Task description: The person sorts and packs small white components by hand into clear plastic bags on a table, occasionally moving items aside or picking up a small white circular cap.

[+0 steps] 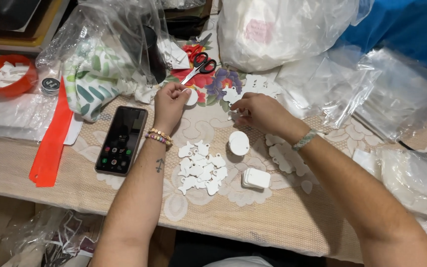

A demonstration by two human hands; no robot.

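Left hand [170,103] pinches a round white blank [192,97] at its fingertips; right hand [259,111], fingers curled, seemingly grips a small white piece [234,115] beneath them.

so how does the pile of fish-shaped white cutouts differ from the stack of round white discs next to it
The pile of fish-shaped white cutouts is spread loosely and overlapping across the lace tablecloth; the stack of round white discs sits neatly, one on another. The cutouts have tails and notched outlines; the discs are plain circles. The pile covers more cloth than the stack. Both are white, flat and lie between the person's forearms.
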